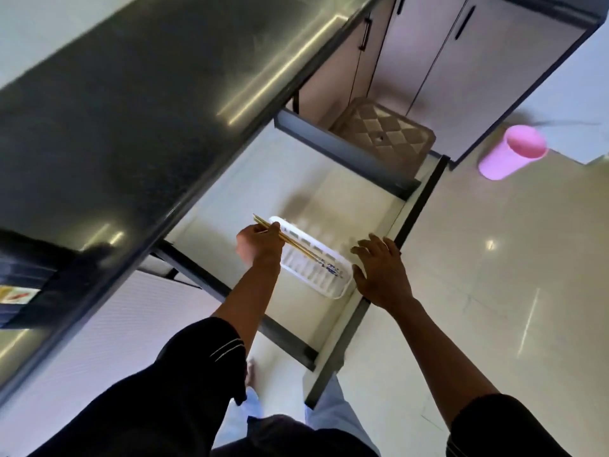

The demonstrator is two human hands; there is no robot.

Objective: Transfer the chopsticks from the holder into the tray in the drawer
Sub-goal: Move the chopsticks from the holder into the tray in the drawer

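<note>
2 hands [260, 240] [379, 268] over open drawer [250, 179]: left fingers grip chopsticks [296, 247], right spread.

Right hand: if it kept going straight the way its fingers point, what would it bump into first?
Probably the open drawer's dark front edge, right beyond the right hand's fingertips. Depth is unclear from above.

I stand at a dark, glossy countertop [138, 103] that runs up and away on my left, streaked with pale reflections of light. Below its edge are pale cabinet doors [438, 57] with slim black handles [464, 23]. A brown plastic stool [384, 135] with a quilted diamond top sits against those cabinets. The floor [487, 278] under me is cream glossy tile, with bright glints. A pink plastic bucket [509, 153] stands on it near the cabinet's corner.
</note>
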